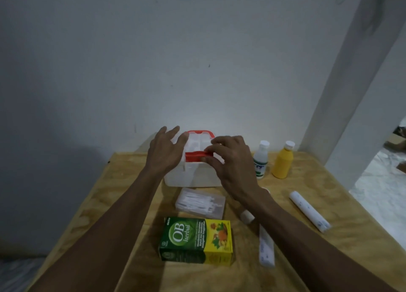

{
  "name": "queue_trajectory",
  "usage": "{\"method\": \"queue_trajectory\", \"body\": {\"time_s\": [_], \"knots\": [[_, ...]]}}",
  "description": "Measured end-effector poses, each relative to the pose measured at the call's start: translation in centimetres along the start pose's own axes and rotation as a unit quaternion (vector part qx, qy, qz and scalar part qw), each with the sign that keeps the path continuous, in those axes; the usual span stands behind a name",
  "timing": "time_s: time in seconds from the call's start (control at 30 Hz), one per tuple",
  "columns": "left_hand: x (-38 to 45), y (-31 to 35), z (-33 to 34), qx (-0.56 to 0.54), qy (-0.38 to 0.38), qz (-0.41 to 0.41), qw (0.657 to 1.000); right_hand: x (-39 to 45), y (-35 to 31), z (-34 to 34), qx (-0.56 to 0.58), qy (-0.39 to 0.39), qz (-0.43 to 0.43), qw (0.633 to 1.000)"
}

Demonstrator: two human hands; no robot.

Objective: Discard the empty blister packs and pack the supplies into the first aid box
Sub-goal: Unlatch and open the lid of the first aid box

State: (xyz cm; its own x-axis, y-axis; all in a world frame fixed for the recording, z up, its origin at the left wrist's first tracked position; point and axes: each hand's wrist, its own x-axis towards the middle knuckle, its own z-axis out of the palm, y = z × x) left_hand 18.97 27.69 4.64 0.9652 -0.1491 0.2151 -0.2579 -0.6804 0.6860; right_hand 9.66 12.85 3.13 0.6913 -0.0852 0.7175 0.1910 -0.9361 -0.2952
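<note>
A white first aid box [193, 175] with red trim stands at the back of the wooden table [329, 214], its lid raised. My right hand [230, 160] pinches the red piece [195, 155] at the box's top front edge. Spread out over the box's left side, my left hand [167, 151] has straight fingers and holds nothing. In front of the box lie a clear case of cotton swabs [201, 202] and a green and yellow OB herbal carton [196, 240]. Two white rolled bandages [309, 211] [266, 247] lie to the right.
A white bottle [261, 160] and a yellow bottle [283, 160] stand right of the box. A small roll [247, 216] peeks from under my right forearm. The wall rises just behind the table, a white pillar [351, 83] to the right. The table's right edge drops to the floor.
</note>
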Motion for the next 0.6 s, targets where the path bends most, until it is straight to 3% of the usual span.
{"method": "queue_trajectory", "body": {"time_s": [0.27,0.47,0.6], "knots": [[-1.0,-0.2,-0.4,-0.137,0.091,-0.022,0.986,1.6,0.4,-1.3,0.012,-0.009,-0.059,0.998],[-1.5,1.1,-0.9,-0.189,0.126,-0.05,0.973,5.9,0.1,-2.4,0.057,0.015,-0.039,0.998],[-1.4,1.2,-0.2,-0.181,0.111,-0.057,0.976,10.5,0.5,-1.6,0.082,0.035,-0.007,0.996]]}}
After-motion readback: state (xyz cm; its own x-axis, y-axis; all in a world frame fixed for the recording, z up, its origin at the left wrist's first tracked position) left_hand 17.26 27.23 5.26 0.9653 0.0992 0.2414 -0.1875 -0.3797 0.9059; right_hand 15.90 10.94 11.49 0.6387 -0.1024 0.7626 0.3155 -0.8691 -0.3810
